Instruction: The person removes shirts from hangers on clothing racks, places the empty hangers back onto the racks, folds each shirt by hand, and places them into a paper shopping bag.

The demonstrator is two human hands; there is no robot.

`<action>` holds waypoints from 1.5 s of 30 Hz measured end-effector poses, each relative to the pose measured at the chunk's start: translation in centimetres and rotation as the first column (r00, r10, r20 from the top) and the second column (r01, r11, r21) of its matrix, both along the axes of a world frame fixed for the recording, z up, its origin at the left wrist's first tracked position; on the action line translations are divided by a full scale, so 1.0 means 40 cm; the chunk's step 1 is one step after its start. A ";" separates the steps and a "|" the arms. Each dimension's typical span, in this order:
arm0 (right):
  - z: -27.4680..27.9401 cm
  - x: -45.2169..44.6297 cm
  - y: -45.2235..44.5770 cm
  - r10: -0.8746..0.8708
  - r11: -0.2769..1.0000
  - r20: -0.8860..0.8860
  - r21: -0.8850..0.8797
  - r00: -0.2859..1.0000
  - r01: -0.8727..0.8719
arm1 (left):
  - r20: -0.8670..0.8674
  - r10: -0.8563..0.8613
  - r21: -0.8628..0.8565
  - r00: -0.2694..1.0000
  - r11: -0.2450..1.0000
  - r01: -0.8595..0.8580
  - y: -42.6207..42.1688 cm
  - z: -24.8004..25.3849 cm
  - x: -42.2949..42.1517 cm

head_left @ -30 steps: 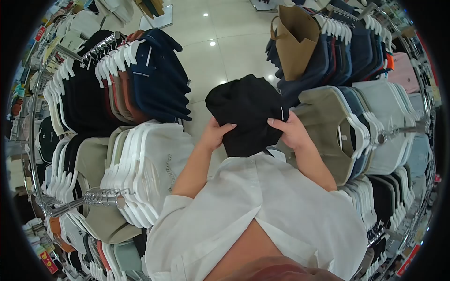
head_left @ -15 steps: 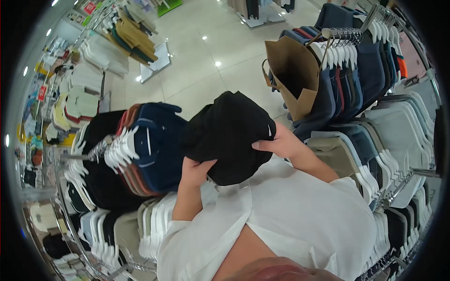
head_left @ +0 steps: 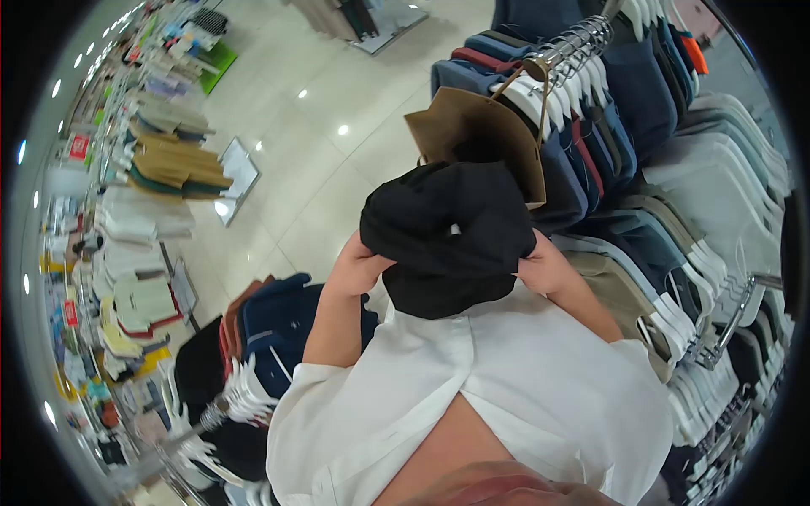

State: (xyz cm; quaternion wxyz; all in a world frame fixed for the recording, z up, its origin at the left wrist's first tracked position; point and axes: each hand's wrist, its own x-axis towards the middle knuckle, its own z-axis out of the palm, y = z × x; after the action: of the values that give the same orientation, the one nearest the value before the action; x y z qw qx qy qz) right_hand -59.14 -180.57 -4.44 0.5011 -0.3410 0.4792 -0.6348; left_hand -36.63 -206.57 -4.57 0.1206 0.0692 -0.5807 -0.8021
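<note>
A bundle of folded black cloth point(head_left: 451, 228), apparently a garment, is held up in front of my chest. At its left edge, my left hand point(head_left: 364, 260) grips it, with the fingers hidden under the fabric. My right hand point(head_left: 540, 260) is closed on the opposite edge, its fingers partly covered too. A small pale spot shows near the cloth's middle. Just beyond the bundle a brown paper bag point(head_left: 472, 126) hangs by its handle from the end of a clothes rack; the cloth overlaps the bag's near side in view.
To the right, racks carry blue trousers point(head_left: 645, 93) and pale garments point(head_left: 709, 177) on white hangers. Navy tops point(head_left: 274, 325) hang on a rack point(head_left: 169, 447) at lower left. Tiled floor point(head_left: 312, 169) lies ahead, with mustard clothes point(head_left: 173, 160) farther left.
My view has turned rightward, so the left rack has slid down and left. The black bundle now appears nearer the paper bag, still in both hands, its folds rearranged.
</note>
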 end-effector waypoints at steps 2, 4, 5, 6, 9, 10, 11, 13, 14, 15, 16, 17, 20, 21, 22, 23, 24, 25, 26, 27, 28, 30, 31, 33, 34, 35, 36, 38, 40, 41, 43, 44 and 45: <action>-0.016 -0.009 0.003 -0.127 0.992 -0.074 0.004 0.989 0.127 | 0.036 -0.096 -0.010 0.995 0.995 0.096 -0.058 0.000 -0.093; -0.015 0.000 -0.002 -0.263 0.965 -0.073 0.001 0.962 0.263 | 0.062 -0.225 -0.019 0.972 0.974 0.227 -0.108 0.008 -0.179; -0.001 0.007 -0.006 -0.332 0.943 -0.035 -0.002 0.942 0.333 | 0.073 -0.293 -0.022 0.953 0.955 0.295 -0.132 0.013 -0.219; 0.010 0.018 -0.012 -0.403 0.915 0.003 -0.003 0.915 0.403 | 0.051 -0.352 -0.028 0.935 0.935 0.354 -0.156 0.020 -0.259; -0.011 0.056 -0.034 -0.603 0.798 0.112 0.069 0.790 0.599 | 0.000 -0.507 -0.065 0.862 0.860 0.506 -0.222 0.066 -0.378; -0.020 0.061 -0.042 -0.628 0.774 0.129 0.007 0.767 0.633 | -0.002 -0.548 -0.085 0.836 0.833 0.546 -0.240 0.097 -0.416; -0.031 0.068 -0.051 -0.651 0.747 0.147 -0.055 0.745 0.663 | -0.002 -0.587 -0.106 0.810 0.806 0.583 -0.260 0.114 -0.451; -0.046 0.075 -0.086 -0.708 0.690 0.093 -0.122 0.700 0.713 | 0.104 -0.631 -0.255 0.769 0.730 0.634 -0.304 0.117 -0.518; -0.053 0.066 -0.110 -0.739 0.666 0.024 -0.127 0.673 0.735 | 0.159 -0.641 -0.324 0.751 0.685 0.653 -0.323 0.112 -0.543; -0.058 0.064 -0.132 -0.776 0.622 0.058 -0.096 0.628 0.777 | 0.192 -0.631 -0.212 0.752 0.721 0.659 -0.333 0.099 -0.566; -0.057 0.062 -0.157 -0.810 0.576 0.090 -0.065 0.579 0.815 | 0.227 -0.623 -0.101 0.749 0.750 0.654 -0.335 0.080 -0.590; -0.054 0.062 -0.189 -0.844 0.505 0.217 0.008 0.491 0.863 | 0.263 -0.618 0.009 0.740 0.769 0.639 -0.334 0.062 -0.608; 0.000 0.068 -0.285 -0.892 0.345 0.361 0.154 0.272 0.926 | 0.356 -0.597 0.150 0.719 0.796 0.587 -0.330 0.023 -0.640; 0.016 0.074 -0.305 -0.903 0.303 0.371 0.195 0.216 0.933 | 0.349 -0.610 0.166 0.712 0.788 0.593 -0.327 0.013 -0.648; 0.012 0.081 -0.317 -0.918 0.275 0.346 0.209 0.192 0.939 | 0.344 -0.620 0.184 0.706 0.781 0.597 -0.324 0.003 -0.652; 0.004 0.085 -0.326 -0.932 0.248 0.322 0.221 0.170 0.943 | 0.340 -0.627 0.199 0.701 0.776 0.598 -0.321 -0.005 -0.653; -0.002 0.090 -0.333 -0.942 0.223 0.300 0.229 0.149 0.948 | 0.341 -0.640 0.190 0.689 0.764 0.616 -0.319 -0.008 -0.652; -0.004 0.096 -0.337 -0.939 0.226 0.314 0.256 0.140 0.940 | 0.340 -0.650 0.178 0.679 0.754 0.633 -0.320 -0.006 -0.650; -0.004 0.100 -0.337 -0.935 0.230 0.328 0.278 0.133 0.933 | 0.337 -0.660 0.163 0.671 0.743 0.649 -0.320 -0.003 -0.650; -0.003 0.102 -0.339 -0.931 0.236 0.341 0.298 0.128 0.925 | 0.362 -0.662 0.169 0.656 0.739 0.653 -0.321 0.002 -0.652; -0.005 0.102 -0.345 -0.926 0.224 0.365 0.319 0.098 0.921 | 0.386 -0.663 0.174 0.642 0.735 0.655 -0.320 0.007 -0.653; -0.017 0.096 -0.360 -0.911 0.209 0.410 0.356 0.048 0.911 | 0.402 -0.665 0.162 0.630 0.729 0.666 -0.322 0.007 -0.656; -0.023 0.093 -0.364 -0.913 0.192 0.408 0.389 0.018 0.901 | 0.396 -0.667 0.145 0.632 0.725 0.674 -0.324 -0.003 -0.656; -0.027 0.087 -0.373 -0.915 0.166 0.402 0.456 -0.037 0.874 | 0.381 -0.665 0.111 0.643 0.723 0.682 -0.326 -0.012 -0.653; -0.020 0.080 -0.380 -0.920 0.150 0.387 0.489 -0.060 0.859 | 0.370 -0.663 0.093 0.651 0.724 0.684 -0.324 -0.012 -0.652; -0.008 0.072 -0.389 -0.925 0.133 0.370 0.522 -0.083 0.842 | 0.359 -0.661 0.075 0.659 0.724 0.685 -0.325 -0.014 -0.652; 0.000 0.065 -0.396 -0.930 0.116 0.352 0.555 -0.107 0.824 | 0.343 -0.661 -0.024 0.668 0.705 0.709 -0.330 -0.027 -0.653; -0.009 0.049 -0.404 -0.935 0.094 0.334 0.554 -0.117 0.828 | 0.307 -0.663 -0.222 0.683 0.648 0.729 -0.338 -0.068 -0.659; -0.039 0.026 -0.398 -0.945 0.075 0.304 0.563 -0.122 0.823 | 0.300 -0.569 -0.390 0.765 0.659 0.643 -0.332 -0.092 -0.662; -0.065 0.013 -0.386 -0.951 0.067 0.284 0.574 -0.122 0.816 | 0.294 -0.520 -0.468 0.802 0.653 0.595 -0.329 -0.102 -0.658; -0.063 0.003 -0.395 -0.967 0.016 0.210 0.613 -0.143 0.790 | 0.342 -0.542 -0.403 0.768 0.653 0.641 -0.332 -0.112 -0.662; -0.057 -0.004 -0.403 -0.974 -0.030 0.154 0.637 -0.165 0.770 | 0.360 -0.556 -0.371 0.749 0.652 0.662 -0.332 -0.114 -0.669; -0.051 -0.006 -0.411 -0.978 -0.077 0.097 0.661 -0.187 0.746 | 0.343 -0.569 -0.371 0.747 0.649 0.664 -0.334 -0.115 -0.671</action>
State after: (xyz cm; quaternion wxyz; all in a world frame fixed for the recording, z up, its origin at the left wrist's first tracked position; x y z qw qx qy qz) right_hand -59.36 -197.02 -6.46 0.0651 0.4199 0.5029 -0.7527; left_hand -63.48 -219.92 -9.16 -0.2054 -0.0863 -0.7543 -0.6176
